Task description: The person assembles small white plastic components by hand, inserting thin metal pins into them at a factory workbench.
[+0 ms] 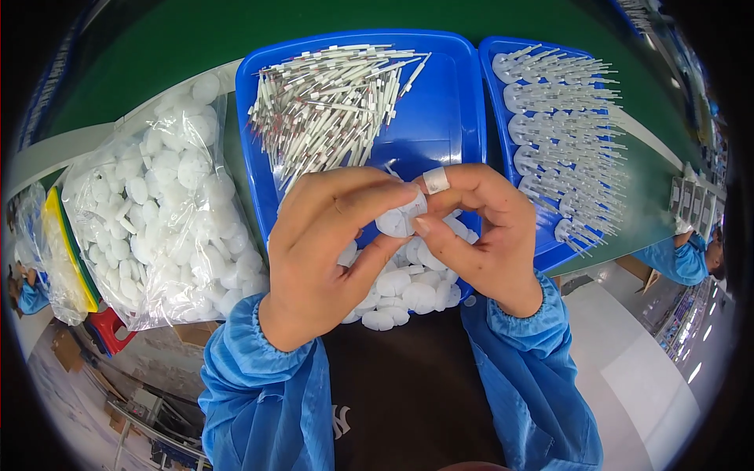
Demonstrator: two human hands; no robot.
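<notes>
Between both hands, in front of my chest, is a small round white plastic disc (400, 219). My left hand (326, 247) pinches its left and upper edge with thumb and fingers. From the other side, my right hand (491, 239) is closed on its right edge; a white band wraps one of its fingers. A thin stick tip shows just above the left fingers, but whether it joins the disc is hidden. Below the hands lies a pile of similar white discs (416, 292). Beyond them, many thin white sticks with reddish ends (330, 106) lie heaped in a blue tray (444, 90).
A second blue tray (496, 102) at right holds rows of discs with sticks standing out of them (565, 125). To the left lies a large clear bag of white discs (169, 204), beside yellow and green edges (67, 243). Another person's blue sleeve (679, 263) appears far right.
</notes>
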